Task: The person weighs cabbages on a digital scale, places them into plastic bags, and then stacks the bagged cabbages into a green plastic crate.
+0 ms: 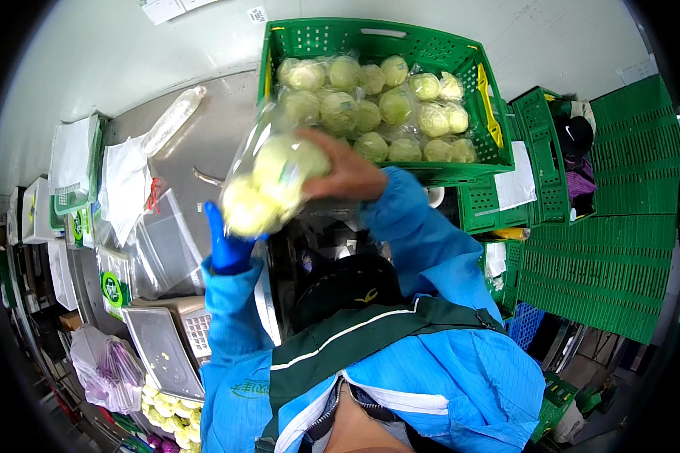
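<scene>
A clear plastic bag of pale green cabbages is tilted between my hands, in front of the crate, slightly blurred. My bare right hand grips it from its right side, fingers over the upper cabbage. My left hand, in a blue glove, is under the lower cabbage with the thumb sticking up beside it; its other fingers are mostly hidden by the bag. Just beyond, a green plastic crate holds several bagged cabbages.
To the left, a metal table bears a roll of clear plastic, white sheets and clear bags. A weighing scale stands nearer, beside bagged purple vegetables. Green crates are stacked at right.
</scene>
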`<action>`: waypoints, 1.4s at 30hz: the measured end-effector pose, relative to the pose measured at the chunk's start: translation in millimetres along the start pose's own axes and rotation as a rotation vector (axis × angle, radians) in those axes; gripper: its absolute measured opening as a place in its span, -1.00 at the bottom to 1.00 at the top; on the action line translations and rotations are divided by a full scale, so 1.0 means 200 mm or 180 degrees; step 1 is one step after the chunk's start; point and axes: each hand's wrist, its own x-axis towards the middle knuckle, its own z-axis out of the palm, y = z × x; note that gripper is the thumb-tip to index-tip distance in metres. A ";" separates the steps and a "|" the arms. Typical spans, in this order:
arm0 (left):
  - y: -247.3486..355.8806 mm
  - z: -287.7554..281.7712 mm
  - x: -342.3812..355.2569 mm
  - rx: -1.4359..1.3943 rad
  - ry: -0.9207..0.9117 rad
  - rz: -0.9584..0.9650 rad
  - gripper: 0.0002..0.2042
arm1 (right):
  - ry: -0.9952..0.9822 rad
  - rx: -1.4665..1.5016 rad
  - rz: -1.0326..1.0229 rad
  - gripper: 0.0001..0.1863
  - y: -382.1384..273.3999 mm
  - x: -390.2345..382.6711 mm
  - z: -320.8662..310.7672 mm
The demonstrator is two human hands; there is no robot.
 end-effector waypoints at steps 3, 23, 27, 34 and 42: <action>-0.10 0.23 0.21 0.0650 -0.0630 -0.0429 -0.29 | 0.1118 0.0155 0.0587 -0.31 -0.04 -0.15 -0.31; -0.45 0.43 0.45 0.3755 0.1698 0.2374 -0.72 | 0.1694 -0.2682 0.0082 -0.44 0.10 -0.70 -1.31; -0.22 0.27 0.61 0.4235 0.1931 0.2256 -0.59 | 0.2984 -0.4035 0.0084 -0.36 0.15 -0.90 -1.60; 0.04 0.05 1.07 0.3956 0.1298 0.0616 -0.52 | 0.3800 -0.4091 0.0467 -0.32 0.25 -0.88 -1.72; 0.08 0.13 1.35 0.3361 0.1173 0.0147 -0.69 | 0.3496 -0.2826 0.1908 -0.65 0.31 -0.90 -2.00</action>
